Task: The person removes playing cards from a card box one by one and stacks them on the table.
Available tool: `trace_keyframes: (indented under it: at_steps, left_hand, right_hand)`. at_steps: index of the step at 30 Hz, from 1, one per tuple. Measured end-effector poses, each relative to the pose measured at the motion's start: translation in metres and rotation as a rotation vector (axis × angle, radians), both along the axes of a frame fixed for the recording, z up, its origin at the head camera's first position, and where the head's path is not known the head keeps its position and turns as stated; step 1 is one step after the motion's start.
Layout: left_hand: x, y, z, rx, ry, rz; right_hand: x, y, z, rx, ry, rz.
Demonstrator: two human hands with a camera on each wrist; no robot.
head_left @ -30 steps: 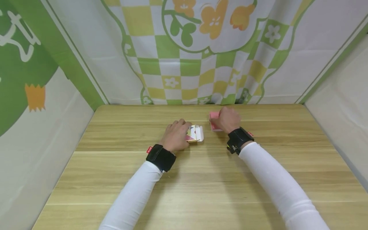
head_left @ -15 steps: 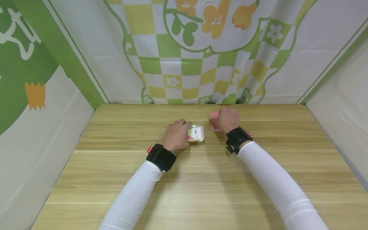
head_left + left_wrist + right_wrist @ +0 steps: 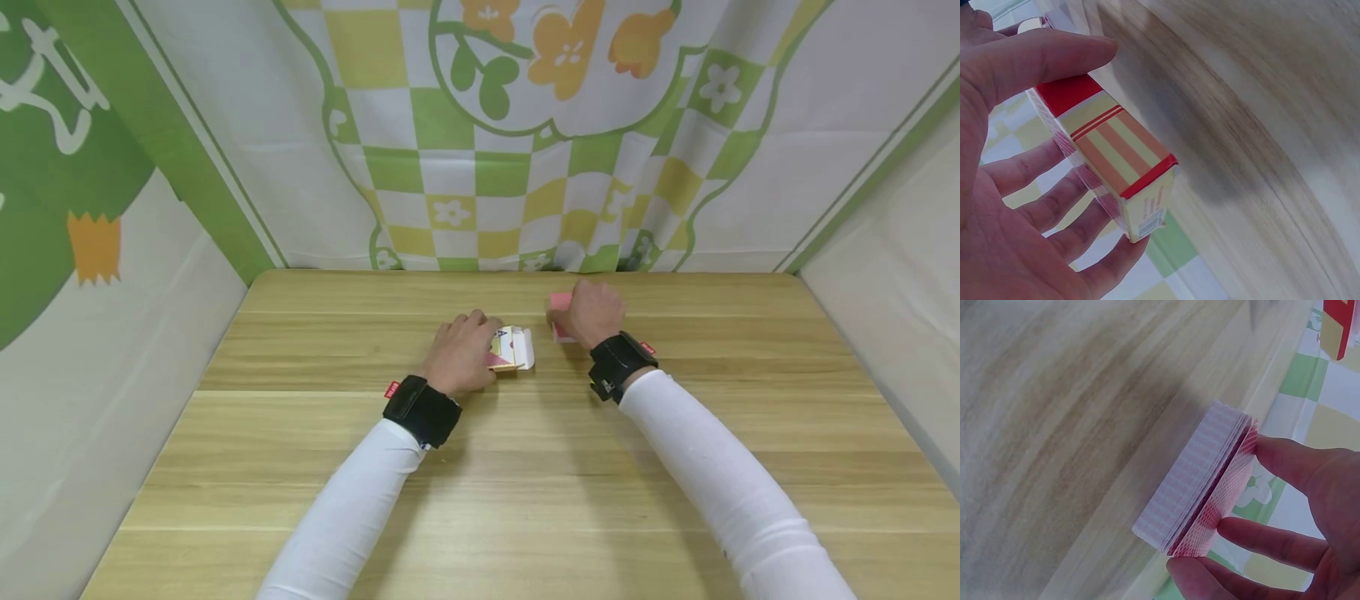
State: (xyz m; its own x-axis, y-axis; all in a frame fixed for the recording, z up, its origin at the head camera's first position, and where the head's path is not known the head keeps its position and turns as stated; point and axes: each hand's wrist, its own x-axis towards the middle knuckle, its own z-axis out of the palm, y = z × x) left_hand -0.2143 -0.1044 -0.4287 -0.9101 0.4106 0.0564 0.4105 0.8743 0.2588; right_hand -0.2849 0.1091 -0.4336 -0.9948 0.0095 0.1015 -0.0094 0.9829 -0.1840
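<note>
In the head view my left hand [image 3: 459, 354] grips an opened card box [image 3: 506, 350], its white end flap pointing right. The left wrist view shows the thumb along one edge of the box [image 3: 1113, 147] and the fingers against its red-patterned face. A barcode shows on its end. My right hand [image 3: 596, 312] is at a deck of playing cards [image 3: 562, 305] with red backs, near the far edge of the table. In the right wrist view the thumb and fingertips pinch the top of the deck [image 3: 1200, 481] at opposite ends; the white card edges are stacked evenly below.
The wooden table [image 3: 510, 483] runs back to a green, yellow and white checked curtain [image 3: 498, 175]. White fabric panels stand at the left and right sides. Part of the card box [image 3: 1338, 328] also appears at the top right of the right wrist view.
</note>
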Motion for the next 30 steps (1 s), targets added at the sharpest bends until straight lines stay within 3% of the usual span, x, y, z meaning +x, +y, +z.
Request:
trace_keyframes:
  at_steps: [30]
  left_hand:
    - [0.0017, -0.0007, -0.0036, 0.001, -0.005, 0.021]
  right_hand:
    - [0.0015, -0.0011, -0.0019, 0.012, -0.018, -0.008]
